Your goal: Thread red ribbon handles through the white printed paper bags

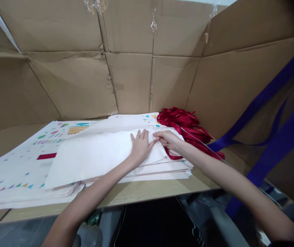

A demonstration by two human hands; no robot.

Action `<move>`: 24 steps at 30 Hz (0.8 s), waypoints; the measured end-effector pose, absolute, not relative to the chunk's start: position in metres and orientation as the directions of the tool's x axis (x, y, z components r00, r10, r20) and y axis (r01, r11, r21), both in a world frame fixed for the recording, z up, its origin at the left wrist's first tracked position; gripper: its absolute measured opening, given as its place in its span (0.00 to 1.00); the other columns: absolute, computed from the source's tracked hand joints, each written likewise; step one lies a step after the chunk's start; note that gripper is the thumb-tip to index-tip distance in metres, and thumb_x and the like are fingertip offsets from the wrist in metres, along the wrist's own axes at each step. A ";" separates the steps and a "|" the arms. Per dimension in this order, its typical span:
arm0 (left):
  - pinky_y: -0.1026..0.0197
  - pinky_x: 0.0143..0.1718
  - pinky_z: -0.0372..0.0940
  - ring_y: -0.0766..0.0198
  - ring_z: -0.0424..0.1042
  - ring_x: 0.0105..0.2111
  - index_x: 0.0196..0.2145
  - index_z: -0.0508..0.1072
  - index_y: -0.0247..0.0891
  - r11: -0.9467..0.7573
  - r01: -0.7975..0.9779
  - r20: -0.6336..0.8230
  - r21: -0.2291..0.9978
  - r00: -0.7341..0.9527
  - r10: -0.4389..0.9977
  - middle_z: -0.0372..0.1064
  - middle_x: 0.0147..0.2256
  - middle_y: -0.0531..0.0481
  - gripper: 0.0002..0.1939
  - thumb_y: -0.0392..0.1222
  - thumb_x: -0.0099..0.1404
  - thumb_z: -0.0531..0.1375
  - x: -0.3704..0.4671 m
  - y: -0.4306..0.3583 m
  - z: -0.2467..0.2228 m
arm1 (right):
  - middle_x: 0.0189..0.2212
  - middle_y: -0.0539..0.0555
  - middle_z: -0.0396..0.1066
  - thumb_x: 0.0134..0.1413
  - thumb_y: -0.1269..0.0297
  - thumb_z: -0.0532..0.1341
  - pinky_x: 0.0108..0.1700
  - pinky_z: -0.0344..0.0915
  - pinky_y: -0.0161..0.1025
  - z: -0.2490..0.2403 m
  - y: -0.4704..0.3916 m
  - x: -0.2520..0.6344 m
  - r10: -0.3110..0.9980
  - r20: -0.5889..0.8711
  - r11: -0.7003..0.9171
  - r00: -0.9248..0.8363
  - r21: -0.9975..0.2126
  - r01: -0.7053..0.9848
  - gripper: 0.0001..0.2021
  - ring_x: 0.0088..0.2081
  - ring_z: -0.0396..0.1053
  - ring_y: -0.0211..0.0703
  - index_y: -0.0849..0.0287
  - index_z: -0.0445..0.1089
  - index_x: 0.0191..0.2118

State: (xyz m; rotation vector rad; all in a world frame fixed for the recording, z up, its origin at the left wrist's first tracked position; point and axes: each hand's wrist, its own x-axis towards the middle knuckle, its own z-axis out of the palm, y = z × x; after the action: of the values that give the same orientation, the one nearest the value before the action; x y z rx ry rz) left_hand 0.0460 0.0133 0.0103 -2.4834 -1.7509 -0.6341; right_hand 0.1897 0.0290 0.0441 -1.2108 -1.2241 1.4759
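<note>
A blank white paper piece (pixel 92 156), perhaps a flat bag, lies on top of a stack of similar white pieces (pixel 167 175). My left hand (pixel 139 147) rests on it with the fingers spread. Close by on the right, my right hand (pixel 168 140) has thumb and fingers pinched together over the paper's right end. What sits in that pinch is too small to make out. Under the right hand a loop of dark red ribbon (pixel 174 157) shows, and a heap of the same red ribbon (pixel 179 117) lies just beyond it.
At left, a printed white piece (pixel 20 168) has colourful birthday designs and a short red strip (pixel 46 156). Cardboard walls (pixel 128 82) stand around the back and sides of the table (pixel 157 192). Blue straps (pixel 260 109) hang at right, near my right arm.
</note>
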 end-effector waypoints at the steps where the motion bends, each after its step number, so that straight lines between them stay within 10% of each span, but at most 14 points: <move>1: 0.34 0.60 0.43 0.45 0.47 0.64 0.63 0.57 0.31 -0.369 0.904 0.337 0.215 0.286 0.897 0.51 0.64 0.35 0.32 0.57 0.71 0.42 0.049 0.015 0.011 | 0.10 0.43 0.51 0.46 0.72 0.60 0.15 0.37 0.31 0.047 0.030 0.191 0.979 -0.151 -0.151 -0.135 -0.988 0.014 0.13 0.13 0.41 0.26 0.59 0.57 0.17; 13: 0.37 0.62 0.42 0.43 0.45 0.65 0.63 0.54 0.23 -0.426 0.891 0.242 0.159 0.383 0.891 0.47 0.64 0.31 0.33 0.52 0.70 0.43 0.071 0.016 0.018 | 0.09 0.42 0.47 0.46 0.70 0.62 0.18 0.38 0.34 0.040 0.041 0.214 0.984 -0.074 -0.115 0.164 -0.960 0.254 0.20 0.14 0.41 0.27 0.57 0.49 0.15; 24: 0.37 0.63 0.39 0.46 0.45 0.65 0.64 0.55 0.28 -0.455 0.879 0.283 0.142 0.404 0.870 0.48 0.64 0.37 0.33 0.54 0.70 0.43 0.057 0.017 0.015 | 0.12 0.46 0.56 0.57 0.65 0.58 0.16 0.39 0.32 0.054 0.036 0.214 0.980 -0.181 -0.193 0.079 -0.962 0.195 0.17 0.13 0.44 0.27 0.61 0.60 0.19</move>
State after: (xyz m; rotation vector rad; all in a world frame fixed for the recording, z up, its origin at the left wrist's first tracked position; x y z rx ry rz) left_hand 0.0565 0.0167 0.0148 -2.6070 -1.6242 -0.4970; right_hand 0.2136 0.0359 0.0536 -1.5296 -1.2154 1.1986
